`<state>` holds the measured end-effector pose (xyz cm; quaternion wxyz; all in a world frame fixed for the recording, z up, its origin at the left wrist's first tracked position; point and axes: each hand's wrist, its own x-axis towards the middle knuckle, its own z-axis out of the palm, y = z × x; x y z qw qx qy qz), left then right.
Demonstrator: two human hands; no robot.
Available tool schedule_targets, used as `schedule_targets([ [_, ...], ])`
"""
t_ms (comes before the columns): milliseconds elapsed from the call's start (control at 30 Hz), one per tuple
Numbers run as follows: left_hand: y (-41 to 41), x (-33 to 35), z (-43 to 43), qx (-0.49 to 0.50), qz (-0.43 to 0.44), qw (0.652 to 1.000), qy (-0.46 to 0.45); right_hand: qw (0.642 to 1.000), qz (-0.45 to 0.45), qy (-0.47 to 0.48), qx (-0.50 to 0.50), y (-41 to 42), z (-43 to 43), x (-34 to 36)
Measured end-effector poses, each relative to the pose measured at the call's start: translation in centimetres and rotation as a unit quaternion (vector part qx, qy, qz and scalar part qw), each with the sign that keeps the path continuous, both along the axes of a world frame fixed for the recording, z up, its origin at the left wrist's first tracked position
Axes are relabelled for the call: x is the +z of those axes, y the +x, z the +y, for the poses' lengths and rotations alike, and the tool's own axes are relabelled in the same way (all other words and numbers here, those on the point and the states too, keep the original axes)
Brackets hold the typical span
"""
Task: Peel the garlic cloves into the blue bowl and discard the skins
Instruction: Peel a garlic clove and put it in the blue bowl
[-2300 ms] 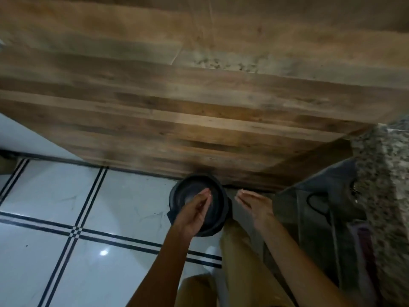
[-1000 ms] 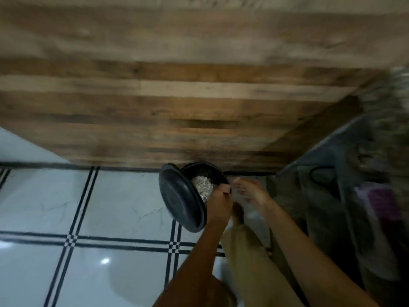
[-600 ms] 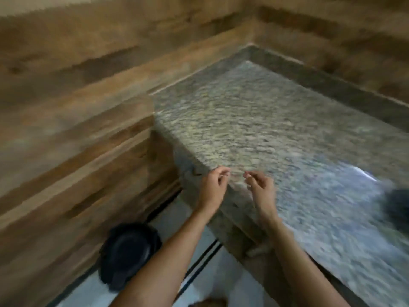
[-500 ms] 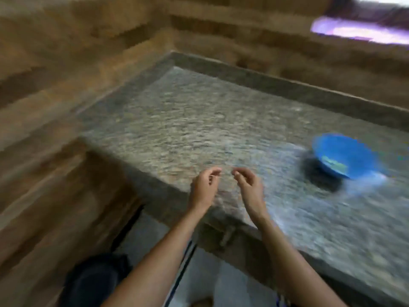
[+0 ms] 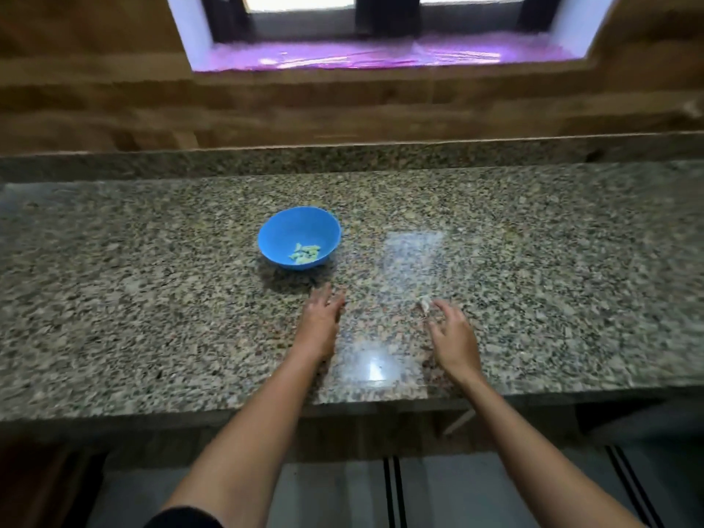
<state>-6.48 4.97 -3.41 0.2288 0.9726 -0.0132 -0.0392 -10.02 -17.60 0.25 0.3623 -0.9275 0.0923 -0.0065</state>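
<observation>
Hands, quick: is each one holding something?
Left hand: open, holding nothing.
Right hand: open, fingers beside a pale scrap, not gripping it.

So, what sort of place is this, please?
Most likely a home kitchen: a speckled granite counter runs under a window, a blue bowl with peeled garlic cloves stands on it, and a tiled floor shows below its edge.

The left hand (image 5: 320, 325), right hand (image 5: 453, 341) and forearms are bare; a dark sleeve (image 5: 183, 519) tops the left arm.
</observation>
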Motion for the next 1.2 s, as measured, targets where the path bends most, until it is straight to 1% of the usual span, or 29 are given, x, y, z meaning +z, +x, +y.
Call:
schedule_targets([
  [67,-0.5,-0.5,0.5,-0.008,-0.036,0.999,0.022,1.0,0.014,-0.01,0.002,1.0,-0.8,-0.5],
  [133,-1.3,-0.4,0.8,-0.048,-0.096,0.991,0.084,0.999,0.036,-0.018,-0.001,1.8,-1.0,-0.7],
  [167,-1.6,0.3,0.8,-0.066,-0.113,0.987,0.088,0.998,0.045,-0.035,0.006,2.2,-0.9,-0.7],
  [233,-0.4,2.6,0.5,-0.063,-0.172,0.982,0.034,0.995,0.06,-0.071,0.027,3.1,-0.5,-0.5],
  [300,3.3,5.8,0.5,0.036,-0.254,0.966,-0.041,0.993,0.067,-0.089,0.035,4.6,-0.2,-0.3],
  [333,5.4,7.1,1.0,0.101,-0.254,0.959,-0.069,0.992,0.068,-0.095,0.039,5.3,-0.1,-0.3],
  [367,7.5,7.9,1.7,0.146,-0.222,0.961,-0.071,0.992,0.067,-0.099,0.046,6.0,0.0,-0.2],
  [400,9.3,8.2,2.5,0.166,-0.174,0.969,-0.052,0.992,0.062,-0.101,0.052,6.6,0.1,-0.1],
  [467,11.6,7.5,3.9,0.162,-0.069,0.984,-0.007,0.991,0.061,-0.108,0.057,7.5,0.1,0.0],
  [500,12.0,7.3,4.4,0.159,-0.033,0.987,0.013,0.991,0.063,-0.103,0.051,7.8,0.3,0.0],
  [533,12.1,7.2,4.5,0.155,-0.029,0.987,0.016,0.994,0.063,-0.079,0.036,8.0,0.4,0.0],
  [567,11.8,7.4,4.2,0.147,-0.059,0.987,-0.005,0.998,0.064,-0.028,0.006,8.1,0.7,0.0],
  [600,11.1,7.9,3.5,0.136,-0.105,0.984,-0.05,0.995,0.065,0.063,-0.039,8.0,1.1,-0.1],
  [633,10.0,8.3,2.4,0.118,-0.14,0.976,-0.116,0.975,0.075,0.187,-0.093,7.8,1.9,0.0],
  [667,8.6,8.5,1.1,0.094,-0.135,0.967,-0.193,0.932,0.088,0.322,-0.142,7.4,2.8,0.2],
  [700,7.0,8.2,-0.4,0.064,-0.077,0.959,-0.265,0.877,0.1,0.434,-0.179,7.1,3.7,0.5],
  [733,5.5,7.6,-1.7,0.037,0.008,0.946,-0.323,0.826,0.106,0.514,-0.204,6.8,4.6,0.7],
  [767,4.4,6.7,-2.8,0.027,0.08,0.925,-0.37,0.788,0.109,0.565,-0.219,6.6,5.4,0.9],
  [800,3.6,5.7,-3.6,0.04,0.119,0.903,-0.41,0.763,0.11,0.596,-0.225,6.4,6.1,1.0],
  [833,3.1,5.1,-4.0,0.066,0.131,0.881,-0.45,0.749,0.11,0.612,-0.229,6.2,6.6,1.1],
  [867,2.8,4.6,-4.1,0.097,0.13,0.861,-0.482,0.745,0.11,0.617,-0.23,6.1,7.1,1.1],
  [900,2.6,4.4,-4.2,0.123,0.127,0.843,-0.508,0.745,0.11,0.617,-0.229,6.0,7.3,0.9],
  [933,2.4,4.3,-4.3,0.136,0.123,0.835,-0.519,0.751,0.108,0.613,-0.221,6.0,7.3,0.7],
  [967,2.3,4.1,-4.2,0.134,0.107,0.843,-0.509,0.764,0.111,0.602,-0.201,5.9,7.2,0.7],
  [1033,2.2,3.7,-3.7,0.09,0.04,0.903,-0.418,0.807,0.133,0.558,-0.141,5.8,6.7,0.6],
  [1067,2.0,3.5,-3.3,0.058,-0.006,0.935,-0.349,0.828,0.143,0.53,-0.113,5.7,6.4,0.6],
  [1100,1.9,3.4,-3.1,0.023,-0.052,0.958,-0.281,0.848,0.146,0.501,-0.091,5.6,6.1,0.7],
  [1133,1.6,3.2,-3.0,-0.014,-0.088,0.969,-0.229,0.865,0.139,0.476,-0.079,5.6,5.8,0.7],
  [1200,1.1,3.0,-3.2,-0.075,-0.124,0.972,-0.186,0.882,0.121,0.451,-0.068,5.7,5.2,0.5],
])
